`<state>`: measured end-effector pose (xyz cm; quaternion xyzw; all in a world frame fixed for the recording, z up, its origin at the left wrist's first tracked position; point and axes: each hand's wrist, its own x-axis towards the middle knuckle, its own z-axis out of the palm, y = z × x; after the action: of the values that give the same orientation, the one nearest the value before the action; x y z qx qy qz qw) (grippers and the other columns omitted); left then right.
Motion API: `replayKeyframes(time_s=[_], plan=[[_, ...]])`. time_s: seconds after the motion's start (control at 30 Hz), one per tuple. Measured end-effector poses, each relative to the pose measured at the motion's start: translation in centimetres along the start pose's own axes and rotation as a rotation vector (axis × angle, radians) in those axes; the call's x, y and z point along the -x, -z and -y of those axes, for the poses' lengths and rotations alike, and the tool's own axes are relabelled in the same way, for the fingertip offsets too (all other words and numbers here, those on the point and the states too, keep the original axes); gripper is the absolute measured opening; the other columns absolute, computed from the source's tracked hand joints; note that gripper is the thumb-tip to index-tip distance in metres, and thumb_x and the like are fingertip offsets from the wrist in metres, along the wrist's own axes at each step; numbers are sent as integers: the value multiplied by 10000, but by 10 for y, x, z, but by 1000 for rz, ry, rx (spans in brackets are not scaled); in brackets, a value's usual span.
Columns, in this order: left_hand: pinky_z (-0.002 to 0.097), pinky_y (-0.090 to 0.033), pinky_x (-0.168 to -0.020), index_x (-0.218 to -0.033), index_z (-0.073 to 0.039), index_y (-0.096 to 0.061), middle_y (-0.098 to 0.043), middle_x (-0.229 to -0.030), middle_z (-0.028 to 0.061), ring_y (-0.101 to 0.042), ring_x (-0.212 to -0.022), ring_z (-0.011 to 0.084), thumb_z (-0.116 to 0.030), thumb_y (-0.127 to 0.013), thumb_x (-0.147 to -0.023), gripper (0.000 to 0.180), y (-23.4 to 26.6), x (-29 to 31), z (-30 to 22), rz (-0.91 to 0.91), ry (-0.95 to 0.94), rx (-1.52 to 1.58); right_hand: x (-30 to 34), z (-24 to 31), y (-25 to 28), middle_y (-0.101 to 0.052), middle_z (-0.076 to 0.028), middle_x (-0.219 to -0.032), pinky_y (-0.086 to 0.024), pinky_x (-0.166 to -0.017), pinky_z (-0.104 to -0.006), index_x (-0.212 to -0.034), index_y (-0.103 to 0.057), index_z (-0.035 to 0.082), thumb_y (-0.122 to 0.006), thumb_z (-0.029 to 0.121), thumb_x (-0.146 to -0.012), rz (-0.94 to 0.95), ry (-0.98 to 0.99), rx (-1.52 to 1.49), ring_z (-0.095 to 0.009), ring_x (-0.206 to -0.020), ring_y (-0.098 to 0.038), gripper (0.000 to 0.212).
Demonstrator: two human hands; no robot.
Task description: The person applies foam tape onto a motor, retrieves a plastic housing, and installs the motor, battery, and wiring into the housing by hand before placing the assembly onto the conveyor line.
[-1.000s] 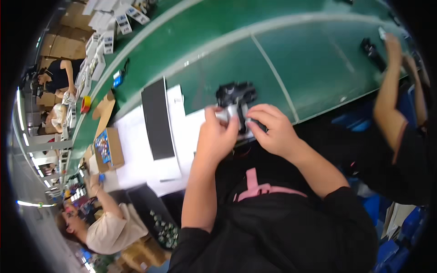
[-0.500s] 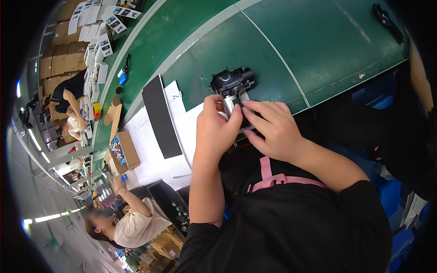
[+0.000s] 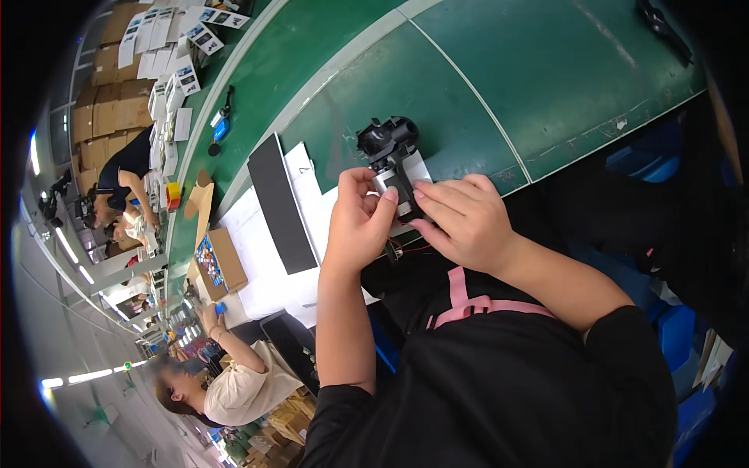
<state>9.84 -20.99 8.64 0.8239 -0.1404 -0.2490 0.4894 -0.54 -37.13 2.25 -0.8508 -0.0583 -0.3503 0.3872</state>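
Observation:
A small black and silver motor-like part (image 3: 390, 160) with thin red and black wires is held over the near edge of the green table (image 3: 546, 86). My left hand (image 3: 357, 222) grips its silver body from the left, thumb on top. My right hand (image 3: 460, 218) holds it from the right, fingers pressed against the lower end. The black head of the part sticks out above both hands. White paper sheets (image 3: 257, 234) lie under and to the left of the hands.
A black flat slab (image 3: 281, 203) lies on the papers. An open cardboard box (image 3: 218, 261) sits further left. Small white cards (image 3: 168, 54) and cartons line the far side. A seated person (image 3: 234, 374) works lower left; others stand far left. Another black part (image 3: 663, 27) lies top right.
The view has shifted, so the hands and part sit slightly lower and further right. Both hands keep hold of the part; the left thumb has come over the silver body.

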Motion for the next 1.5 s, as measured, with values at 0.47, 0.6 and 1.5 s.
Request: replayKeyframes(time_s=[0.47, 0.6, 1.5], plan=[[278, -455, -552, -1232, 65, -427, -630, -813, 102, -595, -656, 116, -148, -718, -925, 473, -14, -13, 9, -129, -111, -141, -13, 1, -4, -736, -80, -953, -479, -731, -378, -1160, -678, 25, -780, 57, -767, 107, -54, -37, -249, -826, -693, 407], [309, -469, -552, -1224, 58, -410, -662, -724, 110, -611, -612, 155, -172, -703, -933, 473, -11, -22, -8, -60, -48, -436, -20, -1, -5, -715, -73, -901, -478, -727, -395, -1128, -657, 25, -787, 67, -757, 111, -145, -65, -264, -795, -677, 395], [386, -558, -750, -1306, 59, -476, -668, -1011, 228, -700, -827, 325, -238, -769, -845, 622, 11, -27, 16, -77, -288, -149, -94, -16, 1, -708, -177, -824, -535, -674, -400, -1136, -603, -42, -755, 177, -807, 664, -574, -399, -327, -749, -702, 423]])
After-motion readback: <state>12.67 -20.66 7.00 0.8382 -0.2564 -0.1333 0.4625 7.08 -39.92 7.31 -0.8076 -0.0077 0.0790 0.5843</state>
